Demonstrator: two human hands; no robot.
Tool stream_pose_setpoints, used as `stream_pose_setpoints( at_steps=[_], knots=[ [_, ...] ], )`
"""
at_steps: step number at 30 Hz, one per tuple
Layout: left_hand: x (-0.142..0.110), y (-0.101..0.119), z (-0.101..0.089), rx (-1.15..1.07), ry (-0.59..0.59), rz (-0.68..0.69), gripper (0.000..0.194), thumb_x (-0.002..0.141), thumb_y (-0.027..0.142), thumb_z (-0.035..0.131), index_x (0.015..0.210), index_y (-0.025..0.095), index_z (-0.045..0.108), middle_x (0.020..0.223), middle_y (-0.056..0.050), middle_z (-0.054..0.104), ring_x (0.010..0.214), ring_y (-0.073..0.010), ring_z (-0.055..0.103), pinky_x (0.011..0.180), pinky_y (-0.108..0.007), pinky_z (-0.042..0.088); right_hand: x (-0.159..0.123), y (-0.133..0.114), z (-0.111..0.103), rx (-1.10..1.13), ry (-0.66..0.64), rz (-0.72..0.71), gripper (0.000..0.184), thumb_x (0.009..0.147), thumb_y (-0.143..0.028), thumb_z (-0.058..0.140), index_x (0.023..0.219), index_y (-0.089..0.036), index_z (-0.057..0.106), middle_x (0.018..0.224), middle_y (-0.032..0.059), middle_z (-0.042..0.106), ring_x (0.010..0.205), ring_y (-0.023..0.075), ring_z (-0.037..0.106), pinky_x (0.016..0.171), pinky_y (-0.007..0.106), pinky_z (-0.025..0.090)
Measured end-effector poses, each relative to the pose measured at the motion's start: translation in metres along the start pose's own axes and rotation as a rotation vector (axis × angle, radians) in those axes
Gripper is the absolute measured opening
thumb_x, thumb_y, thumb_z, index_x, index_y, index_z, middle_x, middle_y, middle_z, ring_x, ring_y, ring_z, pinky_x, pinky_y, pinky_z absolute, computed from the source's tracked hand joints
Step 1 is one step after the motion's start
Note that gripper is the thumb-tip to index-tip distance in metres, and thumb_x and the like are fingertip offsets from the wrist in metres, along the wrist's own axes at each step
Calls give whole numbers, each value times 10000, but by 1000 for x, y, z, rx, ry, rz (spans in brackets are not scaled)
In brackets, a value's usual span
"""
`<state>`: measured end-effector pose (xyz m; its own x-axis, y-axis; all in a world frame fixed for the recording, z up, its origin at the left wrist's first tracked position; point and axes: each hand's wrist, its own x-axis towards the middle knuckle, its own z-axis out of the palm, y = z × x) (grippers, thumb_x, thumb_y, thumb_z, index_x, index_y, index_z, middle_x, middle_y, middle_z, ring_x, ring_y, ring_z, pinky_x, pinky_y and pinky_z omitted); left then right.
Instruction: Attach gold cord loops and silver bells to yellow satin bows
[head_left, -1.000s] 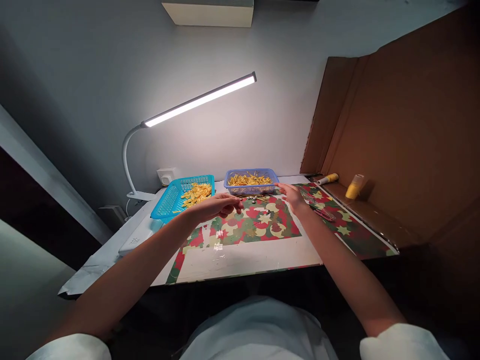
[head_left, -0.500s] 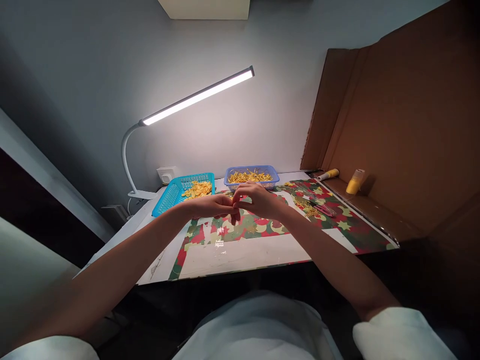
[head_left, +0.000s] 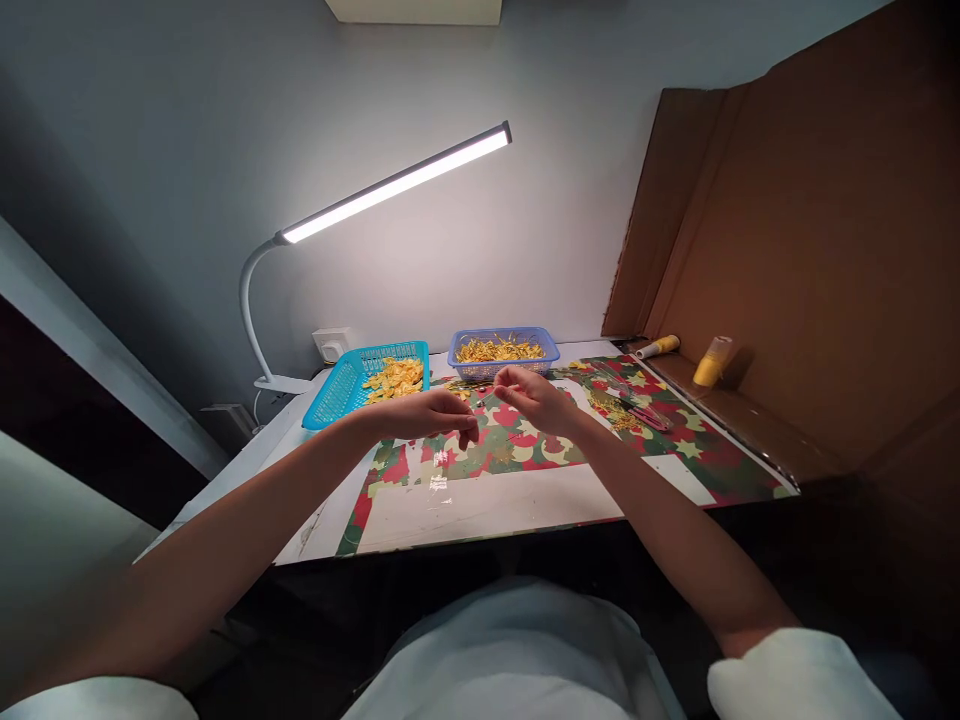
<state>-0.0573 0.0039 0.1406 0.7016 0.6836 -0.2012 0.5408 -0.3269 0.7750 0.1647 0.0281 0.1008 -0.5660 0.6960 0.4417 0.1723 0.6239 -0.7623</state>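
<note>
My left hand point(head_left: 436, 412) is closed in a pinch above the patterned sheet, beside the turquoise basket. What its fingertips hold is too small to make out. To its right, my right hand point(head_left: 534, 400) is also pinched, just in front of the blue basket point(head_left: 504, 370). A faint thin strand seems to run from its fingertips toward my left hand, but I cannot tell what it is. Thin golden strips point(head_left: 499, 349) fill the blue basket. Yellow-gold petal-like pieces point(head_left: 395, 380) lie in the turquoise basket point(head_left: 341, 392).
A lit desk lamp point(head_left: 397, 185) arches over the table. On the right of the camouflage-patterned sheet point(head_left: 688, 452) lie a pink-handled tool point(head_left: 651, 417) and fine golden bits point(head_left: 616, 412). Two yellow spools point(head_left: 709, 366) point(head_left: 660, 346) rest beside a cardboard wall point(head_left: 810, 250).
My right hand moved left from beside the blue basket, its fingers closing, and met my left hand. Now it has drawn a little way back to the right. My left hand stayed nearly in place.
</note>
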Motion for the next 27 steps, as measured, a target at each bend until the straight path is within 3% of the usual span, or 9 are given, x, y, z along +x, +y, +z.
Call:
stream_pose_setpoints(
  at_steps=[3,6,10,14,17,19,23,27],
  knots=[
    [-3,-3,-1,-11,2,-17,360,916,458,522,815,202,754,686,-43,681,503,-90,431,452,-211,323,-5,14,-7,152,47,71,351,880,-563,491,819,-218,478,792,-3,531,690,136,486,642,283,401],
    [-5,-5,-2,-25,3,-33,378,913,471,515,796,192,742,698,-50,674,471,-85,392,430,-221,305,-10,21,-12,301,75,126,381,848,-599,535,861,-219,518,939,31,608,882,159,571,795,313,447],
    [-8,-7,-3,-33,27,-41,391,918,478,498,794,190,732,779,-63,697,546,-101,456,491,-221,367,-15,22,-14,496,10,187,366,835,-583,591,868,-222,547,1079,65,661,1014,183,617,877,353,475],
    [-13,-10,-8,-16,70,-35,346,904,494,520,881,220,732,1118,-72,695,943,-176,581,788,-259,468,-14,24,-14,644,-43,213,375,801,-572,649,859,-219,537,940,29,661,943,164,635,860,342,495],
    [-17,-13,-15,7,98,-50,370,886,529,537,788,212,701,1360,-51,581,1251,-230,464,1008,-313,395,-13,27,-16,699,-50,229,419,728,-555,732,808,-212,504,750,-36,576,752,119,600,767,296,490],
    [-21,-14,-19,25,113,-67,390,883,546,531,758,208,681,1426,-34,529,1348,-243,372,1078,-329,334,-13,26,-17,710,-54,241,435,700,-533,765,780,-207,487,686,-61,516,642,90,537,689,266,459],
    [-26,-14,-26,10,155,-90,374,858,542,556,754,202,669,1401,-50,539,1316,-268,412,1071,-346,348,-15,24,-22,691,-51,265,398,706,-466,785,754,-194,498,677,-63,477,593,71,463,619,245,388],
    [-31,-12,-32,-56,207,-78,331,844,505,573,770,195,663,1155,-87,633,1108,-252,540,964,-355,428,-15,30,-27,644,-41,296,395,680,-471,800,765,-185,541,669,-51,497,593,81,464,593,249,359]
  ],
)
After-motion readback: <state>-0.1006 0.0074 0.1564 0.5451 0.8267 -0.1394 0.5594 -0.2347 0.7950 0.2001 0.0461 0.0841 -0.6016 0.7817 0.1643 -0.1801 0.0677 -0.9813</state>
